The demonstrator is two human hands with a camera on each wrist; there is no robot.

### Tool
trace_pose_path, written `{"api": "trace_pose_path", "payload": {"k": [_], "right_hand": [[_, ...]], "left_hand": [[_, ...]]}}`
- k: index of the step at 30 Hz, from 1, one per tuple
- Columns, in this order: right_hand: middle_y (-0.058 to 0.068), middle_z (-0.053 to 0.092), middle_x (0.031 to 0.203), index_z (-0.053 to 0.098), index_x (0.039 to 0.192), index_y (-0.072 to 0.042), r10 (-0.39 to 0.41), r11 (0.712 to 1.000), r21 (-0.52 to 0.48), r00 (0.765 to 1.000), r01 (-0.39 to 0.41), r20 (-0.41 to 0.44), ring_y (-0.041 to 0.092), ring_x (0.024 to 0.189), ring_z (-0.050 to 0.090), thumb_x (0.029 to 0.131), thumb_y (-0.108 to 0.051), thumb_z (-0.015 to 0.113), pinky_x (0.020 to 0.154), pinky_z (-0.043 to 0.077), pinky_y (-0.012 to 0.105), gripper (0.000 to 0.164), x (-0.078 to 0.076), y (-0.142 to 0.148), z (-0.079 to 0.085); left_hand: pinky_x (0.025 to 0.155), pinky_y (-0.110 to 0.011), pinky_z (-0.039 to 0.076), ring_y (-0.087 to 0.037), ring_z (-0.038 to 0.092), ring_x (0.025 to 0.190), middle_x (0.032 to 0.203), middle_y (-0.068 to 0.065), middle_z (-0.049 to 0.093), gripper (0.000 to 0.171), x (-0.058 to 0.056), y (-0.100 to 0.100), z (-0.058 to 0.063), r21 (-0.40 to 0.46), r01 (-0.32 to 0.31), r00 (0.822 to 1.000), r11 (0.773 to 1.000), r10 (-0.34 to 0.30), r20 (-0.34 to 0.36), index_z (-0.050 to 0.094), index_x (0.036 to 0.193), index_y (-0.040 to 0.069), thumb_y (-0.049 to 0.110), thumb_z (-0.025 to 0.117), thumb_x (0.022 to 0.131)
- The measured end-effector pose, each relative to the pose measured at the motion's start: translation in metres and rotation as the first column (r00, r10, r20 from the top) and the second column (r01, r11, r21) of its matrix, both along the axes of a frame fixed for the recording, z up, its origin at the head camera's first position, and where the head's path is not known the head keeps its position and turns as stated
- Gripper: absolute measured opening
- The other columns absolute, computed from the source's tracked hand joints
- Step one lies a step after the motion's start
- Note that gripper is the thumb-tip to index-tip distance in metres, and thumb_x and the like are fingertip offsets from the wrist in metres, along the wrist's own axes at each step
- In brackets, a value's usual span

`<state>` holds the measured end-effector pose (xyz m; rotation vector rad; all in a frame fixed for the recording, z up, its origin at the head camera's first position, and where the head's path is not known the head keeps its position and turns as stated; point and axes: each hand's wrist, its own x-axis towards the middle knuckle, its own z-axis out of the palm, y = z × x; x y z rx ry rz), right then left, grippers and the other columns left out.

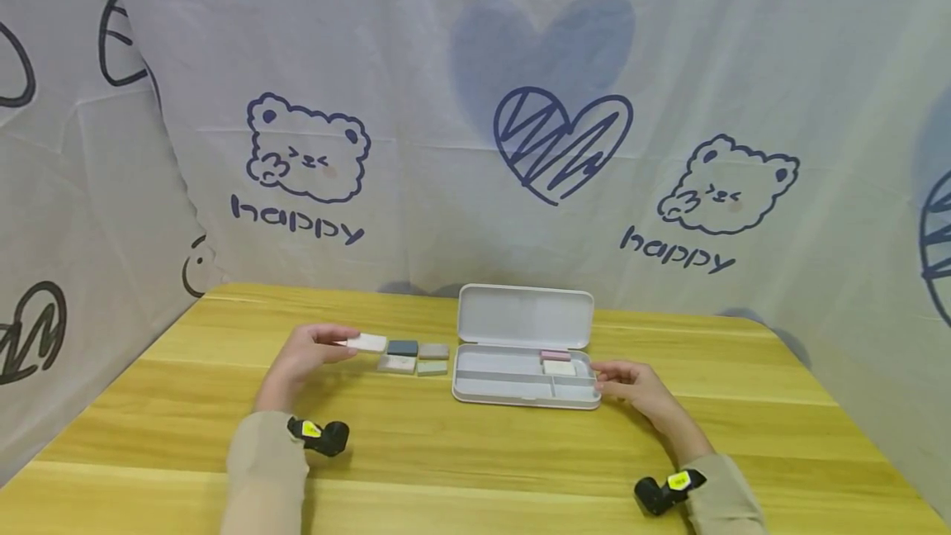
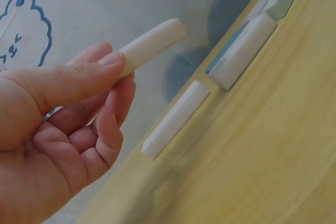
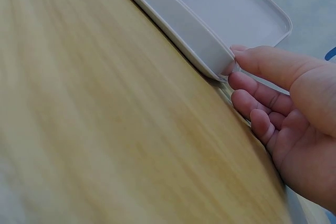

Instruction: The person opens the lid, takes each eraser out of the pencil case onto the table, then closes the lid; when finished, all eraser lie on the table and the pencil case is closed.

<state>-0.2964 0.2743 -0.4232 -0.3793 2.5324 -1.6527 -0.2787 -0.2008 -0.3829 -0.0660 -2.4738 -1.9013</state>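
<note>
Between its thumb and fingers my left hand [image 1: 315, 352] pinches a white eraser-like block [image 2: 155, 43], raised above the table. Beneath it in the left wrist view lies another white block [image 2: 176, 120]. Just right of that hand, a dark blue block [image 1: 403, 347], a grey block [image 1: 434, 351], a white block [image 1: 397, 365] and a pale green block [image 1: 432, 368] lie close together. My right hand [image 1: 631, 386] grips the right end wall of an open white pencil case [image 1: 490, 397], thumb on the rim. Inside the case sit a pink block [image 1: 555, 355] and a cream block [image 1: 559, 368].
The case lid [image 1: 525, 316] stands raised at the back. Low dividers split the tray into compartments. A wooden table [image 1: 475, 469] carries everything, and a printed curtain [image 1: 416, 147] hangs behind its far edge.
</note>
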Motion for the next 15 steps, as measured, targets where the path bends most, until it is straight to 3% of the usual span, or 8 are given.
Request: {"api": "trace_pose_path", "payload": {"k": [8,15], "right_hand": [[0.009,0.058,0.089,0.053,0.115,0.012,-0.016,1.0,-0.006,1.0,0.016,0.011,0.014,0.073,0.047,0.081,-0.01,0.065,0.06,0.039,0.022,0.041,0.001,-0.001,0.002],[0.009,0.058,0.09,0.054,0.114,0.01,-0.013,1.0,0.006,1.0,0.013,0.007,0.017,0.078,0.049,0.081,-0.012,0.065,0.065,0.042,0.023,0.042,-0.001,0.0,-0.002]], "left_hand": [[0.067,-0.028,0.045,-0.011,0.054,0.074,0.092,-0.009,0.063,0.031,0.0,-0.004,-0.005,-0.012,-0.041,0.999,0.999,0.041,0.026,0.061,0.103,-0.01,-0.003,0.068,0.074],[0.061,-0.028,0.043,-0.015,0.05,0.072,0.105,-0.017,0.058,0.029,-0.002,-0.005,-0.013,-0.065,-0.071,0.995,0.995,0.076,0.072,0.063,0.102,-0.006,-0.001,0.068,0.074]]}}
